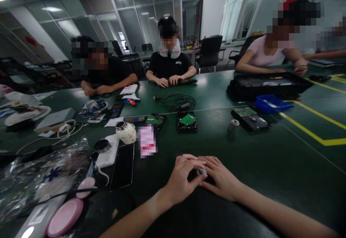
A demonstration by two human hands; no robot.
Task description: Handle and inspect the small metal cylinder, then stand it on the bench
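My left hand (182, 178) and my right hand (220, 178) meet over the dark green table (256, 158) close in front of me. Their fingers are curled together around a small dark object with a round silvery part (201, 172); most of it is hidden under my fingers and I cannot name it. Farther out lie opened hard drives with green circuit boards (187, 121), (250, 117) and a small metal cylinder (233, 125).
To my left are a black phone (123, 166), a white jar (126, 132), a white power bank, pink round cases (66, 216) and a plastic bag. Cables (177, 102), a blue bin (271, 103) and a black tray lie farther off. Three people sit across the table. Yellow tape marks the right side.
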